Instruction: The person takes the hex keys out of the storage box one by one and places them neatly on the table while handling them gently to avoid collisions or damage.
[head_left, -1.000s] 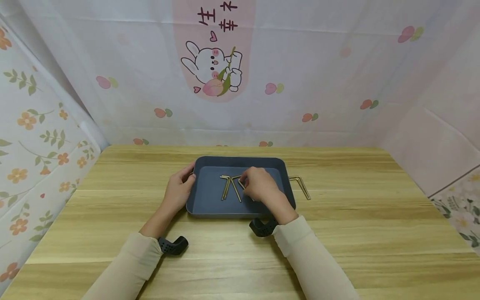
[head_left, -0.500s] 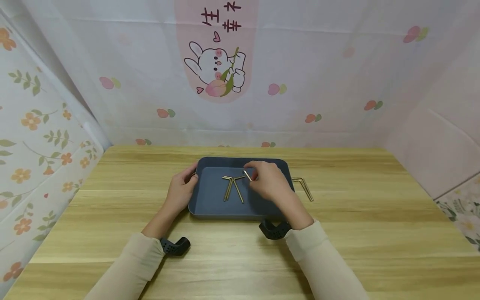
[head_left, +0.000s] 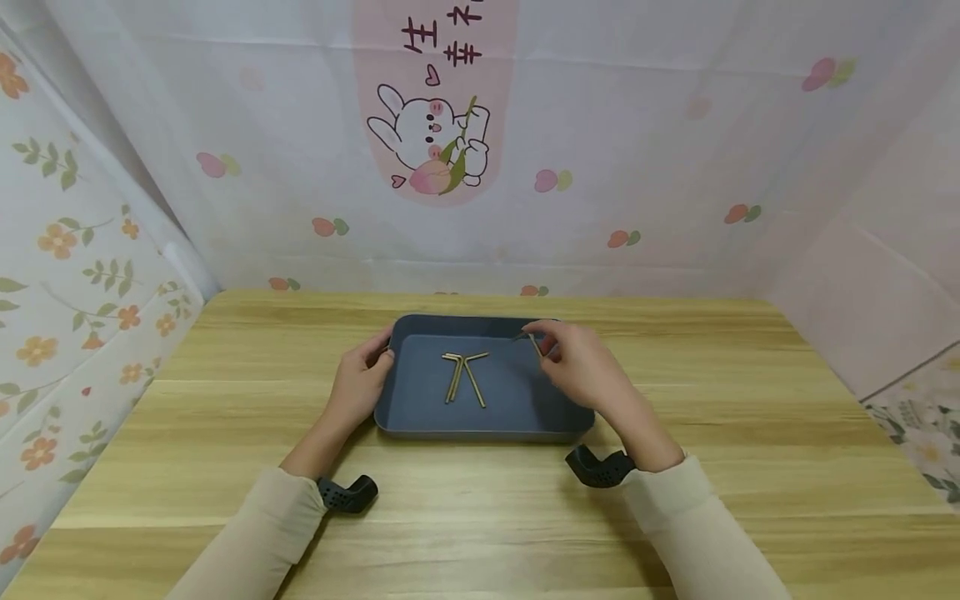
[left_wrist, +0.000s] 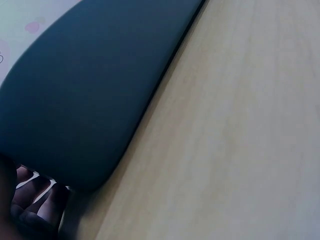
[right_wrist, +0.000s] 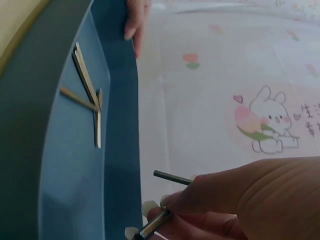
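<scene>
A shallow dark blue-grey tray (head_left: 517, 392) sits on the wooden table. My left hand (head_left: 358, 379) grips its left side, with the thumb at the rim and the fingers outside the wall. Over the tray's right side, my right hand (head_left: 588, 367) pinches a brass-coloured L-shaped hex key (right_wrist: 172, 177) between thumb and fingertips. Several more hex keys (head_left: 475, 383) lie on the tray floor left of centre, their bent ends close together. In the left wrist view, the tray's outer wall (left_wrist: 95, 90) hides most of the left hand.
Wooden table surface (head_left: 750, 400) extends around the tray on both sides and in front. A printed white curtain (head_left: 645, 150) hangs along the table's back edge. Each wrist wears a black camera mount (head_left: 348, 494).
My right hand has lifted a hex key off the tray floor and carried it to the right. It now covers the hex keys seen right of the tray. My left hand stays put.
</scene>
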